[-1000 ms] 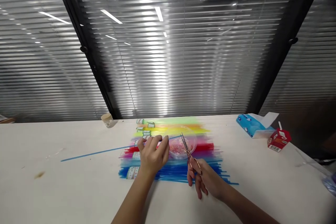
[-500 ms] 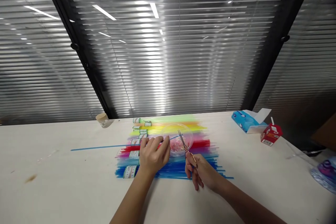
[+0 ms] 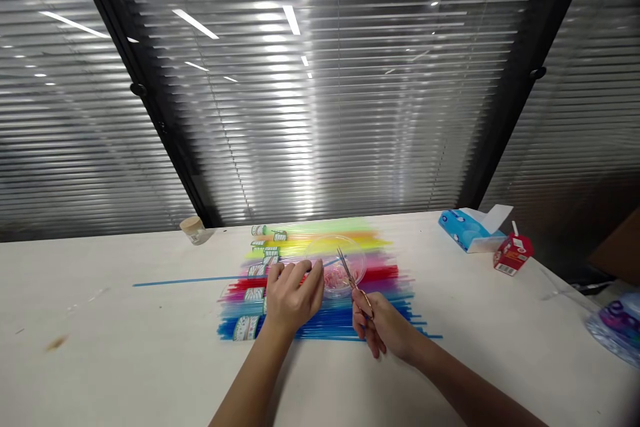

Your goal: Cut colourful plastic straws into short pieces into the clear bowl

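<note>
Your left hand (image 3: 295, 297) is closed in a pinch on the long, thin blue plastic straw (image 3: 190, 281), whose short end sticks out over the round, clear plastic dish (image 3: 365, 268) holding small pink pieces (image 3: 336, 279). Your right hand (image 3: 377, 323) is closed around the handles of the slim metal scissors with rose-gold loops (image 3: 352, 278); I can't tell whether the straw tip sits between the blades. For a clean snip, pinch close to the cut, square the blades across the straw, and aim the tip downward so offcuts land inside the dish.
</note>
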Motion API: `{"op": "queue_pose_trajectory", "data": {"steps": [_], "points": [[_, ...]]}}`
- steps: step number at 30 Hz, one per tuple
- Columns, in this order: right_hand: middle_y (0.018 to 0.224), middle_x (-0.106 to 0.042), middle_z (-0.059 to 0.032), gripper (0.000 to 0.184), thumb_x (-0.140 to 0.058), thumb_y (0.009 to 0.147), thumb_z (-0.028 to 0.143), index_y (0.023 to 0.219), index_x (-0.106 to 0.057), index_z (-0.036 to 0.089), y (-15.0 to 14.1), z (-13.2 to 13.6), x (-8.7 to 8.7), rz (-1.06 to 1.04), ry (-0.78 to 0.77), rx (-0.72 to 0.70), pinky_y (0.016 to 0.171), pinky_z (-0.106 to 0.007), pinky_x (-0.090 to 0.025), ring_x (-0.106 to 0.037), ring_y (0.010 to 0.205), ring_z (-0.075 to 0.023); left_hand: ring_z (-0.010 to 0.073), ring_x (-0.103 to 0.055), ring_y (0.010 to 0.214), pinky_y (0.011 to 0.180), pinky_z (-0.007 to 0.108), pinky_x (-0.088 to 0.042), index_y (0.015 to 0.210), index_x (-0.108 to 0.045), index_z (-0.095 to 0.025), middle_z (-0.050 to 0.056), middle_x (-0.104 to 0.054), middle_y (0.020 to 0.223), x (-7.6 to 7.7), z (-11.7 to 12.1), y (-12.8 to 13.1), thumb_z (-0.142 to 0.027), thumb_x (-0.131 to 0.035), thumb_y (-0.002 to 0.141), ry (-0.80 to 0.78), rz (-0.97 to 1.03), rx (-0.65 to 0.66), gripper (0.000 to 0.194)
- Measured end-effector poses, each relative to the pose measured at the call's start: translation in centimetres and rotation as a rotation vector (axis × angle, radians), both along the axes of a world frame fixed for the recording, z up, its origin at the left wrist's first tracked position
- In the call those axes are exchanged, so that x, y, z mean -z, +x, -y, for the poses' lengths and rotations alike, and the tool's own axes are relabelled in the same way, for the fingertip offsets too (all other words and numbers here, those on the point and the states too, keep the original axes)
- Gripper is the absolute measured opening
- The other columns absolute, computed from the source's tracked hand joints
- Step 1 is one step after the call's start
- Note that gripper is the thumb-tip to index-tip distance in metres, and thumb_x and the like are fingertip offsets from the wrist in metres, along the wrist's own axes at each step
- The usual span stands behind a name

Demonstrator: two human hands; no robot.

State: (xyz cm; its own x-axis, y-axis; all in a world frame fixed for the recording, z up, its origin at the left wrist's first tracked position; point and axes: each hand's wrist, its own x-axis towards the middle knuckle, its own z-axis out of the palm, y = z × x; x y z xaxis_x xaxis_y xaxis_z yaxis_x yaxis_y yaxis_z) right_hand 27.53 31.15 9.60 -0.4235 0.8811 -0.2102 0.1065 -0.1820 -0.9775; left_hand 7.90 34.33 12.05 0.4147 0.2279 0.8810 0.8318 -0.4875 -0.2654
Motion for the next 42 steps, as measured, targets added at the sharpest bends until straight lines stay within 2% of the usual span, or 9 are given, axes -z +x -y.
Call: {"op": "queue_pose_trajectory", "data": {"steps": [10,24,28,31,35,42], "points": [[0.051,-0.048,0.0027,0.068,-0.038,0.082,0.081,0.056,-0.042,0.018,0.04,-0.07,0.21,-0.003,0.011,-0.011,0.033,-0.019,-0.024,-0.042,0.029,-0.0053,0.0140,-0.059,0.063,0.068,0.034,-0.035,0.099,-0.066,-0.021,0.001,-0.069,0.077,0.08,-0.05,-0.14,-0.017,-0.065,0.084,-0.011,0.005,-0.003,0.015],[0.051,-0.050,0.0028,0.068,-0.039,0.081,0.082,0.056,-0.037,0.019,0.23,0.22,-0.48,-0.026,-0.039,-0.062,0.031,-0.018,-0.023,-0.043,0.029,-0.0053,0.0134,-0.057,0.060,0.066,0.033,-0.034,0.096,-0.067,-0.020,0.001,-0.069,0.075,-0.22,0.10,0.08,-0.017,-0.064,0.084,-0.004,0.011,-0.009,0.012],[0.051,-0.051,0.0018,0.068,-0.029,0.085,0.081,0.058,-0.037,0.019,0.23,0.16,-0.38,-0.008,-0.061,-0.040,0.031,-0.018,-0.021,-0.045,0.029,-0.0060,0.0142,-0.057,0.061,0.066,0.033,-0.034,0.096,-0.066,-0.020,0.001,-0.069,0.075,-0.19,0.08,0.06,-0.017,-0.065,0.083,-0.006,0.017,-0.005,0.013],[0.054,-0.052,0.0005,0.071,-0.021,0.086,0.081,0.058,-0.037,0.018,0.45,0.27,-0.39,-0.012,-0.062,-0.083,0.031,-0.018,-0.019,-0.049,0.030,-0.0064,0.0139,-0.056,0.060,0.066,0.033,-0.034,0.097,-0.066,-0.020,0.001,-0.069,0.075,-0.17,0.07,0.00,-0.017,-0.066,0.083,-0.008,0.026,-0.012,0.014],[0.057,-0.054,0.0001,0.071,-0.024,0.086,0.082,0.059,-0.039,0.018,0.72,0.52,-0.41,-0.003,-0.051,-0.149,0.033,-0.017,-0.020,-0.050,0.032,-0.0058,0.0142,-0.057,0.062,0.067,0.034,-0.035,0.099,-0.066,-0.020,0.001,-0.069,0.076,-0.07,0.16,0.09,-0.018,-0.065,0.084,-0.020,0.013,-0.019,0.015],[0.056,-0.051,0.0013,0.072,-0.023,0.084,0.083,0.059,-0.038,0.018,0.86,0.49,-0.38,-0.018,-0.001,-0.159,0.035,-0.018,-0.021,-0.048,0.032,-0.0053,0.0139,-0.058,0.063,0.066,0.033,-0.034,0.099,-0.066,-0.020,0.001,-0.069,0.076,0.00,0.48,0.61,-0.018,-0.064,0.085,-0.032,0.016,-0.026,0.014]]}}
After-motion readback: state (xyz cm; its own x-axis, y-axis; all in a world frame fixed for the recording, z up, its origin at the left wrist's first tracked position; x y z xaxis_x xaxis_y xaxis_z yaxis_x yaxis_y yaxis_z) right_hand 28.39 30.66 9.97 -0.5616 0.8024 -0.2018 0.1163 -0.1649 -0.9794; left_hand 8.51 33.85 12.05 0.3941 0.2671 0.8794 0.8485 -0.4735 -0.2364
